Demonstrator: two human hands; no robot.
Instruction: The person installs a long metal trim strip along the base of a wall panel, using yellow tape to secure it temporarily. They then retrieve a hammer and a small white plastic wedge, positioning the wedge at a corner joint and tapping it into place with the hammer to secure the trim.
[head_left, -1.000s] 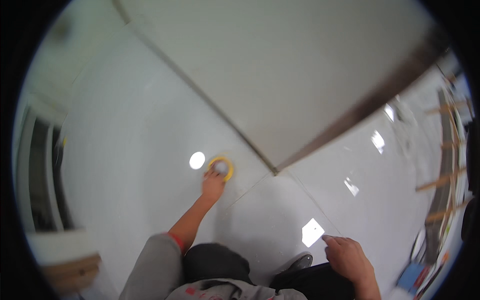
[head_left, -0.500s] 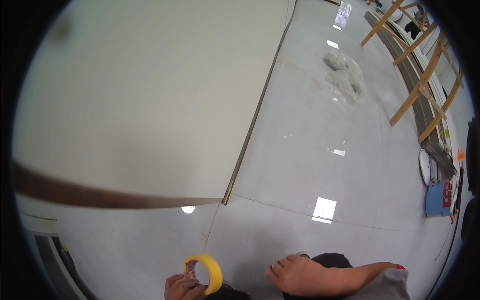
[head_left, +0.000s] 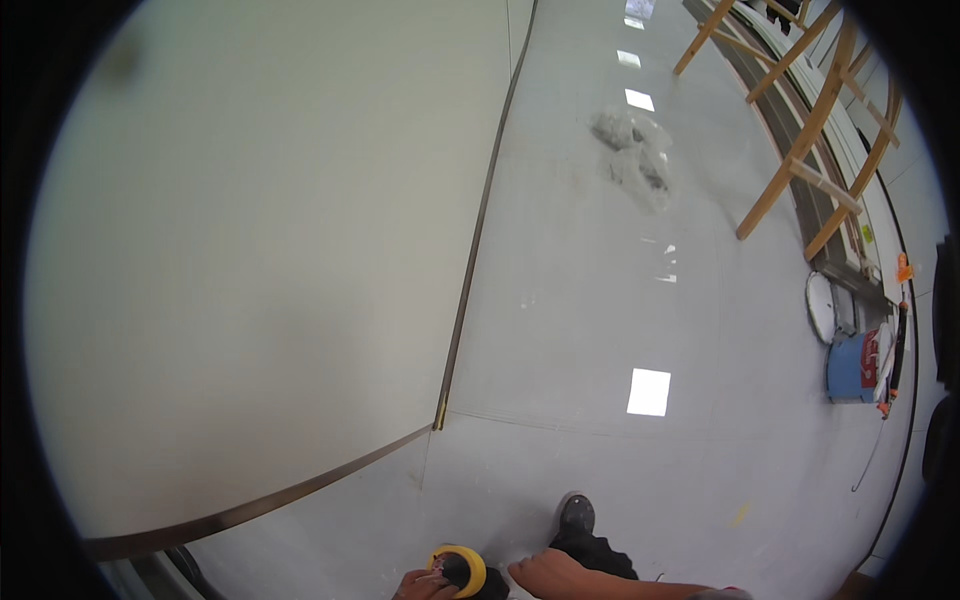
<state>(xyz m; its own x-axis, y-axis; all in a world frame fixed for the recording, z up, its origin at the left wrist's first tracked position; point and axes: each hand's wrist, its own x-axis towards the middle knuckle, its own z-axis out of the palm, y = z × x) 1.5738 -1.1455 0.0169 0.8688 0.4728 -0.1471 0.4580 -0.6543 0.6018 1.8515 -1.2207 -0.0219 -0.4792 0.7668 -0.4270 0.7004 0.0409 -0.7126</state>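
Observation:
At the bottom edge, my left hand [head_left: 425,585] is closed on a yellow tape roll [head_left: 472,565]. Just right of it is my right hand [head_left: 545,572], back upward; its fingers are bent down out of sight, so what they hold is unclear. A large off-white panel [head_left: 260,220] with dark edge trim fills the left of the view, its near corner above my hands. My dark shoe [head_left: 577,512] rests on the glossy tiled floor [head_left: 740,440].
A crumpled plastic bundle [head_left: 635,155] lies ahead on the floor. Wooden stands [head_left: 770,205] line the right, beside long stacked boards [head_left: 865,275], a blue bucket [head_left: 850,365], a white lid [head_left: 820,305] and an orange-tipped tool [head_left: 903,330]. Someone's dark legs [head_left: 778,18] show at the far top right.
My view has swung from the floor toward the panel and stands. The tape roll, low on the floor a second ago, is now up in my left hand near my body.

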